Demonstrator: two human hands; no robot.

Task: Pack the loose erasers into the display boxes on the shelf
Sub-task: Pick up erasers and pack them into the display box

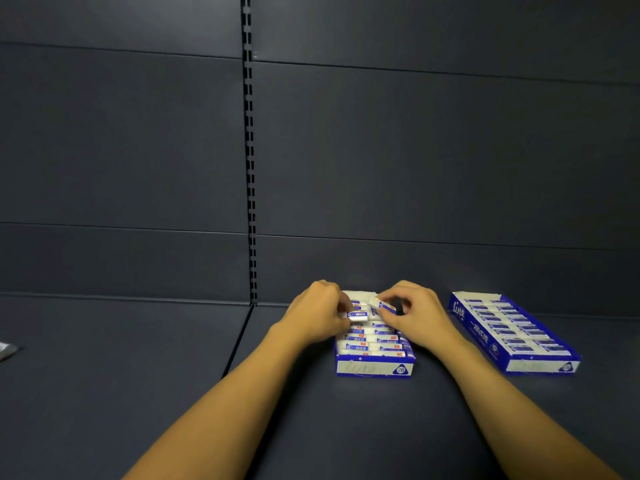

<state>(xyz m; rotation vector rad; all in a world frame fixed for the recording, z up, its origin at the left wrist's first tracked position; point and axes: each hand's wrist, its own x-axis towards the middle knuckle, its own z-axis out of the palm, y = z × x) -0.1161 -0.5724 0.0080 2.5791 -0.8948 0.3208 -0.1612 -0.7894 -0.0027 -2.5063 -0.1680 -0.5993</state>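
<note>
A blue and white display box (pixel 375 368) stands on the dark shelf in front of me, with two columns of wrapped erasers inside. Over its far half, my left hand (pixel 317 313) pinches one white and blue eraser (pixel 356 315). My right hand (pixel 414 311) pinches another eraser (pixel 385 306), tilted above the right column. Both hands hide the box's back rows. A second display box (pixel 465 327) lies at an angle to the right, filled with several erasers.
The shelf back wall rises close behind the boxes, with a slotted upright (pixel 250 150) left of them. A seam (pixel 239 341) divides the shelf floor. A small grey object (pixel 5 349) lies at the far left edge.
</note>
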